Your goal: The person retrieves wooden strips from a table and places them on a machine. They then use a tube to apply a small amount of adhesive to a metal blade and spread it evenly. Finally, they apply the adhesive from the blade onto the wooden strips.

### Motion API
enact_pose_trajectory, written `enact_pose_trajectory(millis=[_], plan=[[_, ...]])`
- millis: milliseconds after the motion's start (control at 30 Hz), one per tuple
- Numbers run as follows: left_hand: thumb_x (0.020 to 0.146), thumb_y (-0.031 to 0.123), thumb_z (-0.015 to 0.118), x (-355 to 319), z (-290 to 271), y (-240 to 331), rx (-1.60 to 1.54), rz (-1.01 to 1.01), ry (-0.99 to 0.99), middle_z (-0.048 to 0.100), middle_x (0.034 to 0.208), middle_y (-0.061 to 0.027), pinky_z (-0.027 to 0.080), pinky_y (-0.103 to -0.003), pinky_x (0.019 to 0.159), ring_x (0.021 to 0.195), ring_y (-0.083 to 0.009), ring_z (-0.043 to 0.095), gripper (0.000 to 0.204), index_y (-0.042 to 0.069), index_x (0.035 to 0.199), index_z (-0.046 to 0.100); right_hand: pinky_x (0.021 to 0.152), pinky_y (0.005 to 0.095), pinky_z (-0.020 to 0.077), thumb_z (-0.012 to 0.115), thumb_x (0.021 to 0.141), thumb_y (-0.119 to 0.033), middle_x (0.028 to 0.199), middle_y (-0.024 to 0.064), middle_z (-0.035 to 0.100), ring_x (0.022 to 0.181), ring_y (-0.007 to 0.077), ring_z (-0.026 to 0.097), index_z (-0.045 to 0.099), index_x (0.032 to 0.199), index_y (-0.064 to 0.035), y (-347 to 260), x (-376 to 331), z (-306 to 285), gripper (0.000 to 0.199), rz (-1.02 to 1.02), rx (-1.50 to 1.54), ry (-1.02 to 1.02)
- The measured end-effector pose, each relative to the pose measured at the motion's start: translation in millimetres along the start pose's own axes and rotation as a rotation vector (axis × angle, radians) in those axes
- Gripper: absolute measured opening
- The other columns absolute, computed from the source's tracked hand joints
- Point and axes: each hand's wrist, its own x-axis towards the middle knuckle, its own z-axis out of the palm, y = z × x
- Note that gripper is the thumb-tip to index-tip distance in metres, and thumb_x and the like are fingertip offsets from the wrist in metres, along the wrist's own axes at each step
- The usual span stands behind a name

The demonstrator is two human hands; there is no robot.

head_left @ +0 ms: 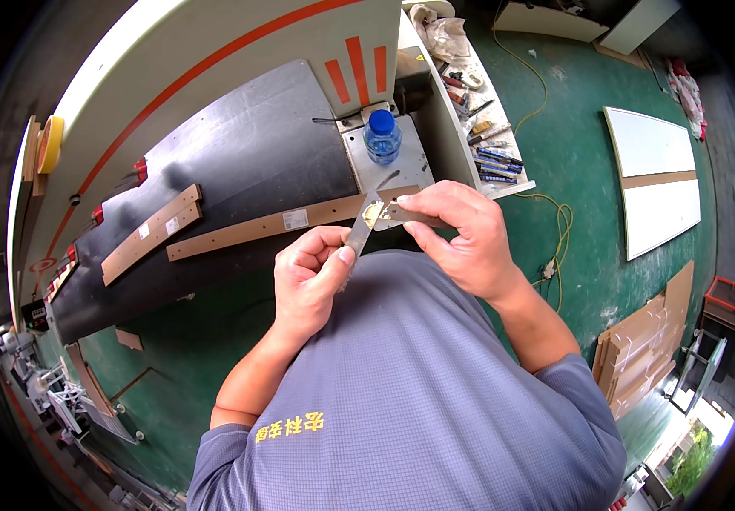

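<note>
The big machine (214, 51) in front of you has a black belt (248, 170) running across it. Three brown wood strips (257, 228) lie on the belt, well apart from your hands. To the right of the belt is a long white tray (444, 128) on the machine's side. It is full of tools, pens and a roll of tape. Next to the tray, a clear bottle (382, 136) with a blue cap stands up on a small grey plate. You cannot tell how full it is.

Your right hand (461, 234) pinches a small flat brown piece (401, 213) between thumb and fingers. The piece sticks out to the left of your fingertips.

Your left hand (308, 281) is curled shut around a thin metal blade (361, 230). The blade pokes up past your thumb, and its tip touches the left end of the brown piece, where a yellowish bit shows.

Both hands are up in front of your chest, just below the bottle.
</note>
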Motion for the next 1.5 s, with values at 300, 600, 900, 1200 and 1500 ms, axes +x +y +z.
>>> enact_pose_trajectory(millis=[300, 600, 900, 1200, 1500], plan=[[0.097, 0.011, 0.062, 2.8, -1.1, 1.7, -0.235, -0.136, -0.079, 0.055, 0.069, 0.0030, 0.032, -0.020, 0.050, 0.054, -0.0026, 0.041, 0.020, -0.003, 0.110, 0.065, 0.066, 0.0349, 0.0528, 0.071, 0.071, 0.009, 0.098, 0.0052, 0.062, 0.079, 0.0254, 0.064, 0.066, 0.096, -0.0093, 17.0, -3.7, 16.5, 0.032, -0.277, -0.101, 0.099], [0.097, 0.009, 0.060, 1.0, -4.3, -3.0, -0.356, -0.110, -0.070, 0.054, 0.070, 0.0023, 0.030, -0.021, 0.049, 0.054, -0.0027, 0.039, 0.020, -0.004, 0.111, 0.065, 0.066, 0.0339, 0.0506, 0.073, 0.071, 0.007, 0.094, 0.0056, 0.063, 0.075, 0.0238, 0.062, 0.069, 0.095, -0.0072, 21.2, -6.2, 2.0, 0.028, -0.348, -0.277, 0.038], [0.097, 0.011, 0.061, 0.5, -1.5, -0.9, -0.293, -0.117, -0.122, 0.053, 0.070, 0.0031, 0.030, -0.021, 0.050, 0.055, -0.0029, 0.039, 0.020, -0.004, 0.111, 0.064, 0.071, 0.0234, 0.0514, 0.066, 0.095, -0.007, 0.089, 0.0034, 0.068, 0.079, 0.0073, 0.062, 0.068, 0.101, 0.0034, 8.9, -13.5, 8.5, 0.012, 0.416, 0.681, -0.123], [0.097, 0.012, 0.060, -1.0, -3.9, -2.5, -0.335, -0.122, -0.172, 0.056, 0.072, 0.0012, 0.033, -0.021, 0.052, 0.057, -0.0043, 0.042, 0.023, -0.004, 0.112, 0.064, 0.059, 0.0203, 0.0428, 0.069, 0.096, -0.017, 0.074, -0.0001, 0.065, 0.066, 0.0040, 0.054, 0.070, 0.093, 0.0006, 6.8, -5.1, 8.1, 0.018, 0.563, 0.704, -0.208], [0.098, 0.011, 0.062, -7.3, 1.1, -4.1, -0.152, 0.071, -0.082, 0.057, 0.076, 0.0022, 0.035, -0.019, 0.055, 0.061, -0.0022, 0.045, 0.020, -0.003, 0.113, 0.062, 0.062, 0.0218, 0.0481, 0.062, 0.099, -0.012, 0.086, 0.0062, 0.067, 0.071, 0.0067, 0.059, 0.062, 0.113, 0.0017, 13.9, -16.3, 8.8, 0.020, 0.539, 0.594, -0.085]])
